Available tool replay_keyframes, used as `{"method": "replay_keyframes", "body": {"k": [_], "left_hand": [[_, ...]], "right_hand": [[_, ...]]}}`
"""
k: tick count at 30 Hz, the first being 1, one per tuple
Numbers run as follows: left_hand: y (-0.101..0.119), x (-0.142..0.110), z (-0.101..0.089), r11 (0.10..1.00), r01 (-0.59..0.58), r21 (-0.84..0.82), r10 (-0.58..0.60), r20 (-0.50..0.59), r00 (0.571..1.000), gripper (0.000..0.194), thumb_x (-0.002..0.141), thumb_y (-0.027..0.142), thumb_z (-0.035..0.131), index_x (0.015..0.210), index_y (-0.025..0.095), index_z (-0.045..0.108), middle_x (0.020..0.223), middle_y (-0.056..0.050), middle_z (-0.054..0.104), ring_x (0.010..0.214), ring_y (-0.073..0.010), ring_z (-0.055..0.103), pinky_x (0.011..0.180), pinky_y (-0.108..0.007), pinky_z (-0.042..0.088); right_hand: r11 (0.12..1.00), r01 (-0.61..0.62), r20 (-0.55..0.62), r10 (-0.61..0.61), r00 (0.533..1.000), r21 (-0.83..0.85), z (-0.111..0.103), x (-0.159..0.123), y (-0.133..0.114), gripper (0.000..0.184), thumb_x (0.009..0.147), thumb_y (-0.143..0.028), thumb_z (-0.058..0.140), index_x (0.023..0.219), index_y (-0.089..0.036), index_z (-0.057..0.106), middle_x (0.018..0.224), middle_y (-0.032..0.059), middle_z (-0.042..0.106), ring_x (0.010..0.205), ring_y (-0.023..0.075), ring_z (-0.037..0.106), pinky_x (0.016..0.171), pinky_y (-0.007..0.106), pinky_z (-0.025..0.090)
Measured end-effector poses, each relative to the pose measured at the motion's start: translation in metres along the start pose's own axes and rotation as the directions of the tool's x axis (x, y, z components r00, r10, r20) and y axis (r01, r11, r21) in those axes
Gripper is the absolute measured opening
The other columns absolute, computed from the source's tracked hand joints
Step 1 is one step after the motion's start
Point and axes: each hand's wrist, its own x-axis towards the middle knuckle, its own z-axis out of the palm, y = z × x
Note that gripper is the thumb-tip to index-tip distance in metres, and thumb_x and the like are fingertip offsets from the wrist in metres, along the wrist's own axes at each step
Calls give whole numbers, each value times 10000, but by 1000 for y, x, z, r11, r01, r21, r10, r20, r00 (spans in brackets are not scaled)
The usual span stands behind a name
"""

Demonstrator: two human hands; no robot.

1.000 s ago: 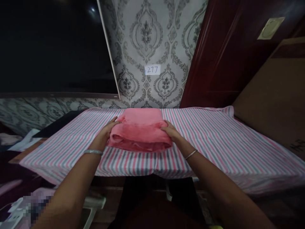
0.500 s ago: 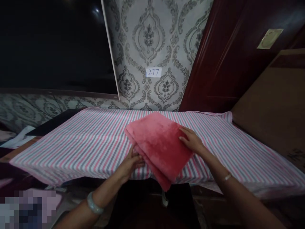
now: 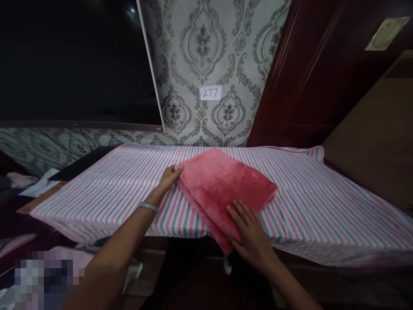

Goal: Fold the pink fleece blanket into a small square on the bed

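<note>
A folded red plush cloth [image 3: 213, 181] lies turned like a diamond on the striped sheet, its near corner hanging over the front edge. At the cloth's left corner, my left hand [image 3: 168, 177] grips the layers, with the thumb on top and the other fingers partly hidden. My right hand [image 3: 253, 237] rests on the near right side of the cloth. Its fingers are stretched out over the pile, and its thumb is apart, close to the hanging corner.
A pink, white and grey striped sheet [image 3: 112, 193] covers the table. Behind it are a dark screen [image 3: 74, 64], patterned wallpaper with a paper label marked 277 [image 3: 210, 92], and a dark red panel [image 3: 309, 77]. A brown box [image 3: 380, 137] stands at the right.
My left hand has moved up to the cloth's left corner and closed on it. My right hand has slid from the right corner down to the near side. The cloth's right side now reaches further right.
</note>
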Motion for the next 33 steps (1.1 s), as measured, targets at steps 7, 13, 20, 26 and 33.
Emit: {"method": "replay_keyframes", "body": {"k": [7,13,20,26,33], "left_hand": [[-7,27,2,998,-3,66,8,-85,996,302,660,420,697,603,212,486,562,57,407,572,-114,374,537,-249,284],[-16,21,-9,995,5,103,-4,-11,1000,321,661,475,674,584,206,517,538,40,441,544,-121,390,508,-247,300],[-13,25,-8,990,-20,142,20,2,1000,339,682,479,673,842,181,687,729,-28,645,777,-216,605,663,-281,484],[-24,19,-26,872,-354,338,299,205,932,559,816,284,478,1347,205,634,1426,-82,597,1392,-241,478,1208,-401,319],[-43,9,-40,621,-526,581,336,409,848,808,735,142,565,1532,195,441,1707,-142,129,1452,-341,428,1144,-450,443]], "right_hand": [[996,55,-163,-42,986,76,0,10,-2,633,963,-192,478,1579,-218,335,1387,114,631,1321,276,547,1099,489,424],[998,52,76,-53,996,19,8,-7,-19,860,841,-355,689,1594,-191,306,1610,167,368,1491,385,300,1160,634,307],[1000,-13,-63,11,998,-24,31,-17,-28,908,767,-115,610,1599,-213,260,1603,168,376,1526,364,219,1192,647,177],[998,48,-187,-42,982,29,33,-12,-18,744,832,-95,478,1555,-193,337,1476,143,546,1459,302,376,1187,577,243],[988,80,-308,-36,951,131,22,10,-7,739,786,-104,441,1516,-194,372,1278,131,667,1252,297,593,1123,571,367]]}}
